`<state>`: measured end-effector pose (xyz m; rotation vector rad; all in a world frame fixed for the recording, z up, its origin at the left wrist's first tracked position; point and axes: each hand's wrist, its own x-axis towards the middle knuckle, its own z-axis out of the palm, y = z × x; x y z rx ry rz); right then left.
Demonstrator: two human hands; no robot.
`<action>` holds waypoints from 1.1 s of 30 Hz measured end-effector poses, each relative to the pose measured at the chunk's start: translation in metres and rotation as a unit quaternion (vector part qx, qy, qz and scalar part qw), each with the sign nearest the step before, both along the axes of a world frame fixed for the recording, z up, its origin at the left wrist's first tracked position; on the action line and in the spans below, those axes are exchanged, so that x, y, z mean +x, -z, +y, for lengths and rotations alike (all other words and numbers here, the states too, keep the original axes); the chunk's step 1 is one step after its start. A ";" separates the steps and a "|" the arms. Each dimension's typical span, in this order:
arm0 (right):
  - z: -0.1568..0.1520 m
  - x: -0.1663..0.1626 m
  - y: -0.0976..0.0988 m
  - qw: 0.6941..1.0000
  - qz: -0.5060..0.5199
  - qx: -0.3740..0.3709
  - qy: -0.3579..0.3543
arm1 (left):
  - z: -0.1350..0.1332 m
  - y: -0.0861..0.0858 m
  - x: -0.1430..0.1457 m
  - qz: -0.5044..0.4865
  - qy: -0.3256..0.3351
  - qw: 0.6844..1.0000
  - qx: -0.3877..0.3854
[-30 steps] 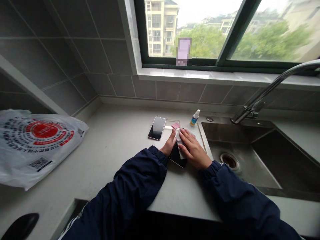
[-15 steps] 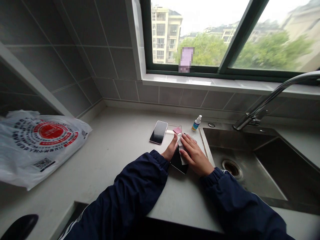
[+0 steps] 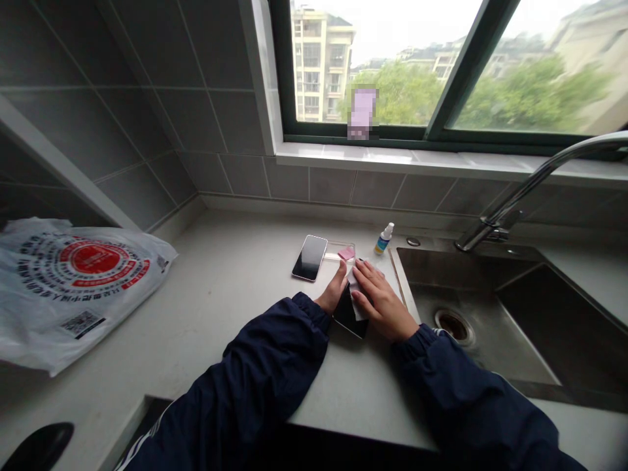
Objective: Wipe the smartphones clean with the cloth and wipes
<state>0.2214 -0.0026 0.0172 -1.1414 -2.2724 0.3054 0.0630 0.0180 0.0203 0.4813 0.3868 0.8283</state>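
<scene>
A dark smartphone (image 3: 349,319) lies at a slant on the counter, its upper part covered by my hands. My left hand (image 3: 334,288) grips its left edge, thumb up along the side and the other fingers mostly hidden. Under my right hand (image 3: 380,299) a white tissue (image 3: 356,302) is pressed on the screen, with the fingers close together over it. Just beyond, a second smartphone (image 3: 309,258) with a light rim lies face up. Beside it rests a clear phone case (image 3: 333,248) with a small pink piece (image 3: 346,253) on it.
A small spray bottle (image 3: 384,239) with a white cap stands behind my right hand. To the right are a steel sink (image 3: 483,314) and a curved tap (image 3: 510,193). A printed white plastic bag (image 3: 88,288) lies at the left. The window sill (image 3: 392,156) runs behind.
The whole view has shifted slightly to the left. Both hands keep almost the same place on the smartphone and the tissue.
</scene>
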 end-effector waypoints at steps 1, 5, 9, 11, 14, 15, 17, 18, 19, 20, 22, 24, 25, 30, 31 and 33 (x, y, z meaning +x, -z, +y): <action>0.000 0.000 0.000 1.000 0.000 -0.002 0.001 | 0.000 -0.002 0.000 0.002 -0.004 1.000 -0.005; -0.001 0.000 0.000 1.000 0.002 -0.005 0.004 | -0.001 -0.005 0.000 -0.001 -0.015 1.000 -0.015; -0.001 0.000 -0.001 1.000 -0.001 -0.004 0.003 | -0.002 -0.006 0.000 -0.003 -0.018 1.000 -0.020; -0.001 0.000 -0.001 1.000 -0.004 -0.005 0.003 | -0.002 -0.005 -0.001 -0.002 -0.019 1.000 -0.018; -0.001 0.000 -0.001 1.000 -0.002 -0.007 0.002 | -0.002 -0.003 -0.001 0.001 -0.015 1.000 -0.017; -0.001 0.000 -0.001 1.000 0.000 -0.006 0.002 | -0.002 -0.002 -0.001 0.000 -0.015 1.000 -0.015; -0.001 -0.001 -0.001 1.000 0.006 -0.004 0.001 | -0.002 -0.001 -0.001 -0.008 -0.015 1.000 -0.007; -0.001 -0.001 -0.001 1.000 0.008 -0.003 0.001 | -0.001 0.000 -0.001 -0.013 -0.013 1.000 -0.002; 0.000 -0.001 -0.001 1.000 0.009 -0.002 0.001 | -0.001 0.000 -0.001 -0.017 -0.009 1.000 0.001; 0.000 -0.001 -0.001 1.000 0.010 -0.001 0.001 | -0.001 0.000 -0.001 -0.021 -0.005 1.000 0.004; 0.000 -0.001 -0.001 1.000 0.012 -0.003 0.000 | -0.001 0.000 -0.001 -0.026 -0.001 1.000 0.008; 0.001 0.000 -0.001 1.000 0.014 -0.006 -0.001 | -0.001 0.000 -0.001 -0.025 0.000 1.000 0.010; 0.001 0.000 -0.001 1.000 0.015 -0.007 0.000 | -0.001 0.000 -0.001 -0.022 0.000 1.000 0.010; 0.003 0.002 0.000 1.000 0.014 -0.012 0.006 | 0.000 0.002 -0.002 -0.003 0.005 1.000 0.004; 0.003 0.002 0.000 1.000 0.014 -0.011 0.009 | 0.000 0.002 -0.001 -0.003 0.006 1.000 0.005; 0.003 0.003 0.000 1.000 0.014 -0.012 0.014 | -0.001 0.003 -0.001 -0.010 0.007 1.000 0.007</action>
